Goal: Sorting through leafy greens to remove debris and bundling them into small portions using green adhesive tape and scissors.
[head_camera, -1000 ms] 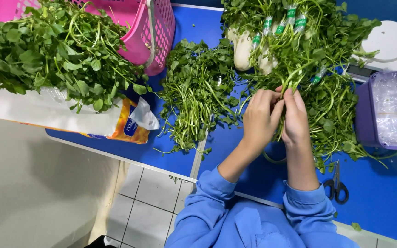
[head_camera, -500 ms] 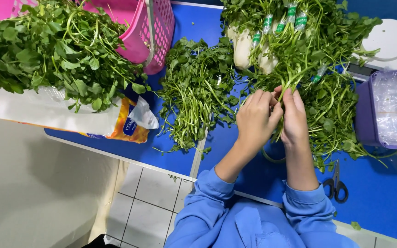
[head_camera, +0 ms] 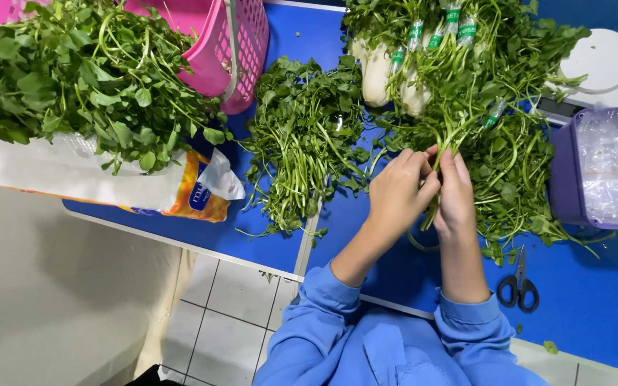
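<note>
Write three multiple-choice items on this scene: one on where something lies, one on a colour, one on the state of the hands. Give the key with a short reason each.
1. Where do the scissors lie?
A. on the blue table, to the right of the right forearm
B. inside the pink basket
C. on the tiled floor

2. What colour is the tub holding clear plastic at the right edge?
A. yellow
B. purple
C. white

3. What are the hands doing?
A. resting flat on bare table
B. left hand and right hand close together, both gripping green stems
C. one hand holds the scissors

Key: 1 A, the scissors sit on the blue surface beside the right sleeve. 2 B, the tub's wall is purple. 3 B, the fingers of both hands close around the stems of one bunch.
</note>
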